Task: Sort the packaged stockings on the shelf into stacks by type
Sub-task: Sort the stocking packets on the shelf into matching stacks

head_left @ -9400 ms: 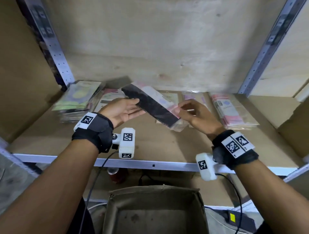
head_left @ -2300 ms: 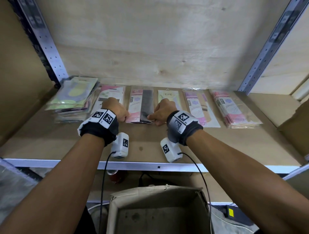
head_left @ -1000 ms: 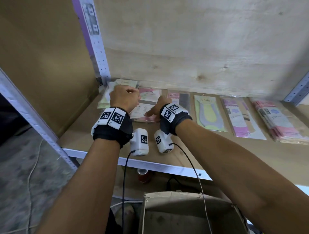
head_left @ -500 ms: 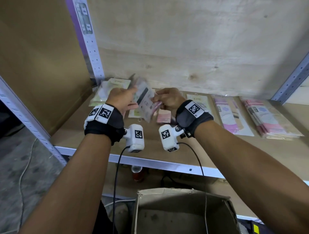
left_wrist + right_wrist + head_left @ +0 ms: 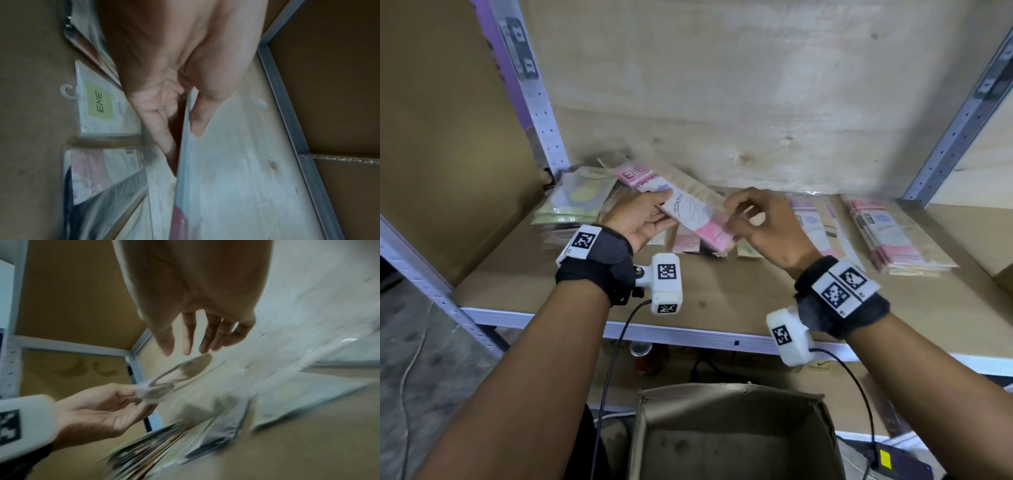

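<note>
**Pink packet lifted off the shelf**

An open cardboard box (image 5: pixel 729 435) sat nearest. Above the shelf (image 5: pixel 722 301), the left hand (image 5: pixel 640 219) pinched a pink stocking packet (image 5: pixel 688 205), raised from half a second before; the right hand (image 5: pixel 767 222) had let go, fingers loose. Sorted packets (image 5: pixel 893 236) lay behind.
</note>
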{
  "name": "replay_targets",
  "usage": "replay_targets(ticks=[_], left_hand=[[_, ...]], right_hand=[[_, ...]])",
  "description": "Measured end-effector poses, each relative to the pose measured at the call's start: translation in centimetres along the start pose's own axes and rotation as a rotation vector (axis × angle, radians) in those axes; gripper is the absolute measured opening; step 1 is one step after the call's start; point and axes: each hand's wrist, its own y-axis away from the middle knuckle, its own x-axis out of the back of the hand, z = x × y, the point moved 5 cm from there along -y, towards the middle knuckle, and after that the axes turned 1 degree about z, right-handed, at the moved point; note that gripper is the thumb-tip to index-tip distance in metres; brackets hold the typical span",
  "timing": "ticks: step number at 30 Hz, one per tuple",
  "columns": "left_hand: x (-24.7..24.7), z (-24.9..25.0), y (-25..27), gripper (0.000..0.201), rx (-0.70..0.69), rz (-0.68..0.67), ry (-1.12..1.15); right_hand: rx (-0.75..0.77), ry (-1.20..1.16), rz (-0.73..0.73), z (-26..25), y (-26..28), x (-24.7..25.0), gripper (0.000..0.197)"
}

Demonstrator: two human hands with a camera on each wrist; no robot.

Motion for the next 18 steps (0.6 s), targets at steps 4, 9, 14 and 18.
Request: replay_targets(ticks=[4, 9, 14, 18], left_hand=[[-2.1, -1.1, 0.4, 0.008, 0.008, -0.083, -0.007], [-5.2, -3.6, 0.8, 0.028, 0.088, -0.216, -0.091], [-6.2, -4.1, -0.1, 0.024, 0.071, -0.170, -0.108], [-3.9, -1.8, -1.9, 0.021, -0.098, 0.009, -0.116]], right_hand=[[-0.292, -0.064, 0.180, 4.7, 1.3, 4.3, 0.031], [-0.575, -0.443, -0.131, 7.9, 3.5, 4.8, 0.041], [-0.577, -0.463, -0.199, 9.4, 4.4, 6.0, 0.038], [-0.565, -0.429, -0.224, 9.7, 4.7, 7.2, 0.011]])
